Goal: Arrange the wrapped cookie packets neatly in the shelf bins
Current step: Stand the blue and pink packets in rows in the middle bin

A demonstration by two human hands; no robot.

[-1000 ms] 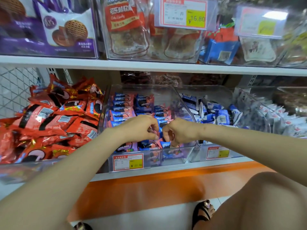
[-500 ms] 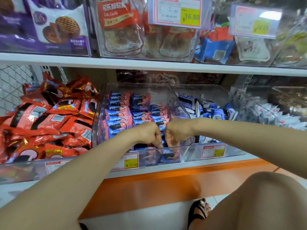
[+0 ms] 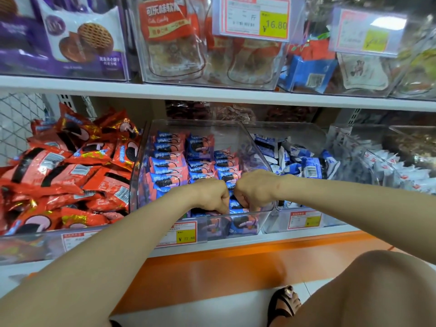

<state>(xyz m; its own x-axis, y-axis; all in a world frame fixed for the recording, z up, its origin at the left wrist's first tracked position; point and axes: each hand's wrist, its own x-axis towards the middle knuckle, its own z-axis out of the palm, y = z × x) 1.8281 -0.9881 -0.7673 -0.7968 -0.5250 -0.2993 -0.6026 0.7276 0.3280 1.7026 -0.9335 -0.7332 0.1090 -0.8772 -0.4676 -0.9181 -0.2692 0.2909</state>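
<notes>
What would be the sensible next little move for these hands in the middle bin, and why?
Probably tuck the packet upright at the front of the right-hand row. The right hand pinches it at the bin's front rim, and the left hand curls beside it. The rows behind stand in neat lines, while this front spot looks loose.

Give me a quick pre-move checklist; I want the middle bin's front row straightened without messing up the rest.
1. The left hand and right hand are inside the middle bin: ok.
2. Firm grip on a front-row packet: cannot tell; curled fingers hide it.
3. Lined-up back rows of blue-pink packets: ok.
4. Straight front row: cannot tell; the hands cover it.
5. Neat red packets in the left bin: not ok, loose heap.
</notes>
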